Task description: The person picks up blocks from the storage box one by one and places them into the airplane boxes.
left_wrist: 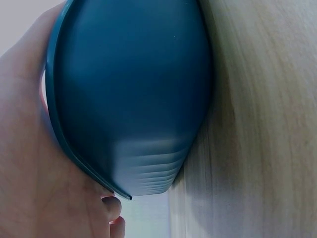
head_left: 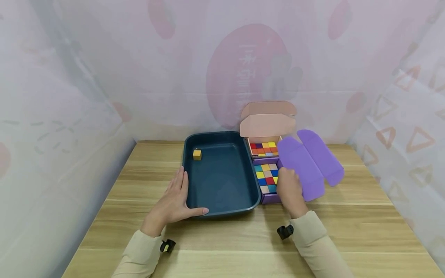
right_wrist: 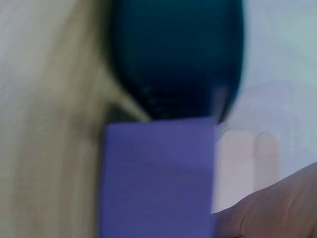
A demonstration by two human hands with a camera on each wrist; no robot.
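A dark teal tray [head_left: 222,179] lies on the table, with one yellow-orange cube [head_left: 197,155] in its far left part. My left hand [head_left: 171,200] rests at the tray's near left corner, fingers straight along the left side and thumb over the near rim. In the left wrist view the palm lies beside the tray wall [left_wrist: 129,74]. Over the right part of a purple box [head_left: 271,199] of colored cubes [head_left: 267,174] is my right hand [head_left: 290,190]. Its fingertips are hidden in the head view, and the right wrist view shows only part of the hand [right_wrist: 277,208].
Behind the purple box stands a pinkish box, its lid [head_left: 267,124] raised, holding more colored cubes [head_left: 265,148]. The purple lid [head_left: 306,166] is folded out to the right. Bare wooden table [head_left: 361,224] shows to the right and in front; printed cloth hangs around.
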